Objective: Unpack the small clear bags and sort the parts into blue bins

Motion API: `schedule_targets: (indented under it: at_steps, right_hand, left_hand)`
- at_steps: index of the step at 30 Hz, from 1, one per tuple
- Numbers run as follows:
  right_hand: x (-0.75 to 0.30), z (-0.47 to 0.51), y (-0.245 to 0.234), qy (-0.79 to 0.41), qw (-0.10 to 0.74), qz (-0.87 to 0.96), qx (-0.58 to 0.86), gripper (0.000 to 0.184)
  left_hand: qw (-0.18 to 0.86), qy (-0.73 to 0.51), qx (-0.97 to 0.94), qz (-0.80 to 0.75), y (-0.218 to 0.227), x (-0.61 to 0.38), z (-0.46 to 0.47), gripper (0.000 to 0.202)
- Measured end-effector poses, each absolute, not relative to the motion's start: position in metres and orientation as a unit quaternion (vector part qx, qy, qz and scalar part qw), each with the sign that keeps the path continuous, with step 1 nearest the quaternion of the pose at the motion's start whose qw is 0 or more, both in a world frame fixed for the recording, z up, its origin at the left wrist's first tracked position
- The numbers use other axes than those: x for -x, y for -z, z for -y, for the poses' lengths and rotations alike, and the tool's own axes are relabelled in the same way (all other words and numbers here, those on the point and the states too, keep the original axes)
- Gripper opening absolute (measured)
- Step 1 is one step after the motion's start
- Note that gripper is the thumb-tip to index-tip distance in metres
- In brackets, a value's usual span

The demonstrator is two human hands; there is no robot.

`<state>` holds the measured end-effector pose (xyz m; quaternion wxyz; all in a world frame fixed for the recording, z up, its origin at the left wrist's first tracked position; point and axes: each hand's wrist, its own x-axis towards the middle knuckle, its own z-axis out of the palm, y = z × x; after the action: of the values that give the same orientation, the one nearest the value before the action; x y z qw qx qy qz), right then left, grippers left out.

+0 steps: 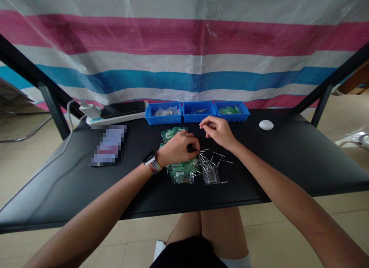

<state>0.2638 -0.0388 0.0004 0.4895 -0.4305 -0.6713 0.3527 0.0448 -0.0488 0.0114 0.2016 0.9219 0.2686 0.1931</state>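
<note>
Left hand curled, pinching a small part, too small to name, over green bagged components. Right hand fingers pinched above loose metal pins on black desk. Behind: three blue bins, phone, white puck.

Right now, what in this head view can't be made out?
- What the left hand pinches: hidden by its own fingers.
- Whether the right hand holds a pin: too small.
- Flat item on the table: blurred out.
- Contents of the blue trays: too small.
- Green parts: partly under the left hand.
</note>
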Motion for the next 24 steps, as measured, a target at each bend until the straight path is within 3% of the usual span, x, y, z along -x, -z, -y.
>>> schedule_targets:
  at_steps: [9,18,24]
  right_hand:
    - [-0.264,0.037,0.005,-0.369,0.484,0.666,0.431,0.012]
    - [-0.266,0.047,-0.009,-0.452,0.419,0.681,0.396,0.032]
    - [-0.263,0.047,-0.007,-0.498,0.424,0.652,0.382,0.033]
  left_hand:
    - [0.231,-0.220,-0.907,-0.274,-0.011,-0.046,0.050,0.008]
    - [0.305,-0.364,-0.818,-0.326,-0.015,-0.041,0.045,0.007]
    - [0.295,-0.414,-0.793,-0.336,-0.019,-0.041,0.046,0.006]
